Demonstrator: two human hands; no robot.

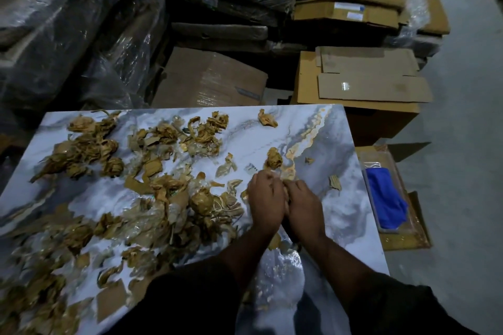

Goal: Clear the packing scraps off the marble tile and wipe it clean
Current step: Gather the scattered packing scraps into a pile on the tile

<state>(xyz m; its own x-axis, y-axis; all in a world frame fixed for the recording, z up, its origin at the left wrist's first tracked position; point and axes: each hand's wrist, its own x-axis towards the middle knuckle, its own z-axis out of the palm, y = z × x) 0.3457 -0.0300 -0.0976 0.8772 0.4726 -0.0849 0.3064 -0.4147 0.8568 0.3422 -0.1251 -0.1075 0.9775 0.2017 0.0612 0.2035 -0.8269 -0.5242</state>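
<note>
A white and grey marble tile (pixel 337 207) with gold veins lies flat in front of me. Crumpled brown tape and clear plastic packing scraps (pixel 152 182) cover its left and middle parts, thickest at the left. Single scraps lie apart at the far edge (pixel 268 118), the middle (pixel 273 158) and the right (pixel 335 182). My left hand (pixel 265 200) and my right hand (pixel 304 205) are pressed together knuckles up over the tile's middle right, fingers curled around a pale scrap that is mostly hidden between them.
A blue cloth (pixel 386 198) lies in a clear tray on cardboard just right of the tile. Cardboard boxes (pixel 362 81) and plastic-wrapped dark packages (pixel 68 35) are stacked behind the tile. Bare concrete floor (pixel 468 122) runs along the right.
</note>
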